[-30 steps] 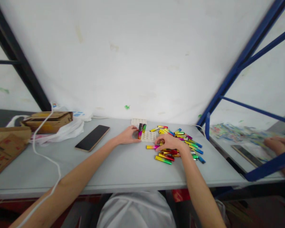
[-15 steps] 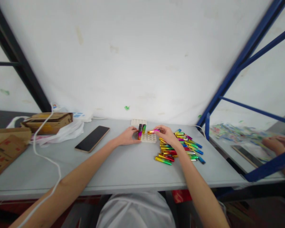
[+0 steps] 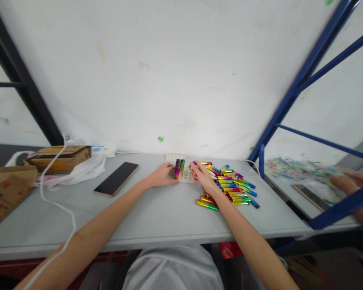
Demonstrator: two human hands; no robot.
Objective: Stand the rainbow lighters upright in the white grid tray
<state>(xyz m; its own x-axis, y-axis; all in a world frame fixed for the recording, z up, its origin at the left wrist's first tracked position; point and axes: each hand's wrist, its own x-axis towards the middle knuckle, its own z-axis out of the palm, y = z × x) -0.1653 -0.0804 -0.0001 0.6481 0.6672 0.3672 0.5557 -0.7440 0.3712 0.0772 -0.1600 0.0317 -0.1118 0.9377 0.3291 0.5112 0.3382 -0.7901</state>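
A small white holed tray (image 3: 185, 176) lies at the back of the grey table (image 3: 157, 213), with a few rainbow-coloured tubes (image 3: 178, 168) standing upright at its left end. My left hand (image 3: 162, 175) rests against the tray's left side, fingers curled around it. My right hand (image 3: 200, 174) is over the tray's right part, pinching one rainbow tube (image 3: 194, 164) by its end. A heap of several more rainbow tubes (image 3: 230, 185) lies just right of that hand.
A black phone (image 3: 117, 178) lies left of the tray. Cardboard boxes (image 3: 59, 154), a white plastic bag (image 3: 78, 169) and a white cable (image 3: 53, 201) fill the left side. A second white tray (image 3: 175, 156) sits behind. Another person's hands (image 3: 347, 183) work behind a blue frame (image 3: 293, 92) at right.
My right hand picked one tube off the heap, carried it left and now holds it over the tray beside the standing tubes. My left hand stayed on the tray.
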